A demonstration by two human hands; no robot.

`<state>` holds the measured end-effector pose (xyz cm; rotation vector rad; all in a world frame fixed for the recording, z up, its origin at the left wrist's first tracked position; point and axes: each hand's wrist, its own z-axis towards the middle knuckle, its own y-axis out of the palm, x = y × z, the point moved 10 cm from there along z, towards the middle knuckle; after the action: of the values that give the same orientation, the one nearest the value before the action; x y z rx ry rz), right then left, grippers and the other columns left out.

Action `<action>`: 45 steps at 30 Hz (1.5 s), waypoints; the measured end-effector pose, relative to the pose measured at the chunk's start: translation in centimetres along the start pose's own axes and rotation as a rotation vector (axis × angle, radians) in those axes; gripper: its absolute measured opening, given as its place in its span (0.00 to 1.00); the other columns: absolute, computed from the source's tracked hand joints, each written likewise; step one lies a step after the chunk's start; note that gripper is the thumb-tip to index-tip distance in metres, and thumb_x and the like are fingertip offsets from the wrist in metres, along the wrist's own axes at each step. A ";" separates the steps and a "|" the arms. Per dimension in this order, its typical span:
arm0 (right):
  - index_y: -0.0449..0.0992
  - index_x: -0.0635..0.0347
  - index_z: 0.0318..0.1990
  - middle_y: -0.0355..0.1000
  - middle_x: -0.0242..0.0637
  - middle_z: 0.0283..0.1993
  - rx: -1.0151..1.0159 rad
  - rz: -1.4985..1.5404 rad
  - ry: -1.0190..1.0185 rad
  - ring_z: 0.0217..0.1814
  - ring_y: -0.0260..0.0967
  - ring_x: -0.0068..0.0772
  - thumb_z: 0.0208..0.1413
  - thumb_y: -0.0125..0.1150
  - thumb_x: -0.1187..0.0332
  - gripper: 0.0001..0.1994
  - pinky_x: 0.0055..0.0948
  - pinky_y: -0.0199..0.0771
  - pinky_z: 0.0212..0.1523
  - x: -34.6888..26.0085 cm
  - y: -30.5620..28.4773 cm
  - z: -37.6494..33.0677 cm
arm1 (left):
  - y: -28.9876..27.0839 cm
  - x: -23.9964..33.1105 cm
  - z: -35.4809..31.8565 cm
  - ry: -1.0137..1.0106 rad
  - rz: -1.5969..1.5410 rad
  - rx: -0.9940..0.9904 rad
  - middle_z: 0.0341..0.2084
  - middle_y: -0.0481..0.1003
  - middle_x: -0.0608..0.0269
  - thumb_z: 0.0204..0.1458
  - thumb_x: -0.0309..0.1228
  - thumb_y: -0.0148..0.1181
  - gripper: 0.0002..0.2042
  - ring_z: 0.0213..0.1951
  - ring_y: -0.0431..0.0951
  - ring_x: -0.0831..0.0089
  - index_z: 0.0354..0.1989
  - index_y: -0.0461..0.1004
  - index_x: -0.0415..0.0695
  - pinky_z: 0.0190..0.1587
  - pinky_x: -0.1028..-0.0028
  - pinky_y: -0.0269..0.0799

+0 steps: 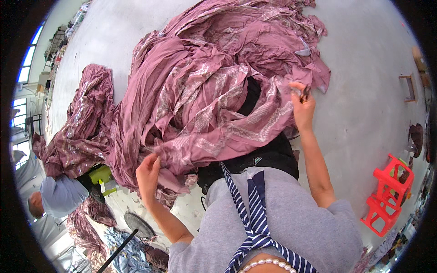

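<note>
1. Here, your left hand [148,175] is closed in a pinch on the lower edge of the mauve fabric [200,91], fingers curled round a fold of it near your left knee.
2. Your right hand [302,107] is raised at the fabric's right border, fingers narrowed round a small dark object [306,92] and touching the patterned trim there; what that object is cannot be made out.
3. The fabric lies heaped across your lap and spills far out over the grey concrete floor [364,68] ahead of you, with pale embroidered bands running through its folds.
4. To your right the floor is bare up to a red plastic stool [387,195] lying tipped near the picture's rim, well apart from your right arm.
5. To your left a second pile of sequinned cloth [79,132] sits beside another person [57,198] in a pale blue shirt, close to your left elbow's side, with a lime-green object [101,175] between you.
6. Your legs are hidden under the fabric, and only a patch of black garment [268,154] shows beneath it.
7. The far-right rim holds small brown items too bent and tiny to name.
</note>
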<state>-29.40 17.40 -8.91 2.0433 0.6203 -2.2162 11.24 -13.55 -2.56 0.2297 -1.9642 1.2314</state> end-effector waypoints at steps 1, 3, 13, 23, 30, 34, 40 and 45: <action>0.76 0.60 0.42 0.74 0.27 0.34 -0.102 -0.066 -0.055 0.28 0.66 0.16 0.50 0.53 0.81 0.12 0.17 0.65 0.28 -3.0 1.4 -0.6 | 0.1 1.6 0.0 0.147 0.207 0.138 0.30 0.75 0.67 0.54 0.29 0.58 0.10 0.31 0.71 0.84 0.40 0.75 0.35 0.35 0.82 0.65; 0.76 0.56 0.43 0.76 0.28 0.35 -0.329 -0.141 -0.281 0.21 0.61 0.13 0.50 0.53 0.81 0.14 0.18 0.60 0.21 -7.6 5.1 -3.5 | 2.4 1.5 1.3 0.007 -0.313 0.096 0.37 0.76 0.58 0.56 0.33 0.57 0.15 0.37 0.76 0.75 0.47 0.73 0.36 0.41 0.76 0.71; 0.73 0.54 0.35 0.71 0.46 0.42 -0.847 -0.506 -0.763 0.33 0.73 0.40 0.45 0.52 0.69 0.09 0.34 0.73 0.31 -6.5 14.6 -16.0 | 18.6 3.9 5.1 -0.440 -1.448 -0.320 0.49 0.71 0.58 0.58 0.49 0.48 0.23 0.48 0.73 0.61 0.56 0.65 0.47 0.52 0.56 0.69; 0.74 0.52 0.37 0.69 0.41 0.39 -1.040 -0.420 -0.778 0.31 0.72 0.39 0.44 0.55 0.70 0.10 0.36 0.73 0.28 -6.6 13.8 -16.2 | 16.2 3.7 6.7 -0.200 -1.219 -0.231 0.38 0.76 0.59 0.45 0.17 0.53 0.16 0.40 0.76 0.72 0.45 0.72 0.36 0.48 0.71 0.72; 0.74 0.58 0.40 0.72 0.34 0.27 -0.705 -0.026 -0.359 0.22 0.68 0.27 0.38 0.69 0.73 0.17 0.24 0.67 0.23 -10.1 12.0 -9.4 | 15.0 7.6 5.3 -0.039 -0.980 -0.177 0.40 0.76 0.66 0.46 0.16 0.59 0.20 0.41 0.75 0.79 0.50 0.70 0.38 0.46 0.78 0.69; 0.72 0.59 0.43 0.72 0.36 0.28 -0.553 -0.119 -0.362 0.26 0.72 0.28 0.48 0.69 0.63 0.18 0.25 0.72 0.26 -13.4 12.8 -6.1 | 14.5 10.0 4.3 0.165 -0.785 -0.104 0.36 0.74 0.70 0.49 0.20 0.60 0.19 0.38 0.70 0.83 0.52 0.70 0.38 0.43 0.82 0.66; 0.70 0.63 0.47 0.71 0.32 0.36 -0.607 0.017 -0.213 0.36 0.67 0.17 0.47 0.70 0.64 0.22 0.18 0.69 0.37 -13.6 12.5 -4.2 | 14.3 13.3 2.9 0.299 -0.574 -0.071 0.28 0.73 0.68 0.39 0.14 0.60 0.23 0.32 0.70 0.81 0.48 0.74 0.41 0.37 0.81 0.67; 0.73 0.63 0.44 0.71 0.28 0.36 -0.561 0.069 -0.311 0.33 0.64 0.14 0.47 0.70 0.67 0.18 0.15 0.67 0.35 -15.9 11.8 -3.7 | 13.8 15.8 2.2 0.392 -0.435 -0.042 0.26 0.73 0.64 0.40 0.16 0.62 0.21 0.30 0.72 0.77 0.47 0.75 0.41 0.36 0.79 0.68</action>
<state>-20.35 4.27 3.42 1.3952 0.9764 -1.9615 -7.74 -4.52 -1.37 0.3450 -1.4997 0.8723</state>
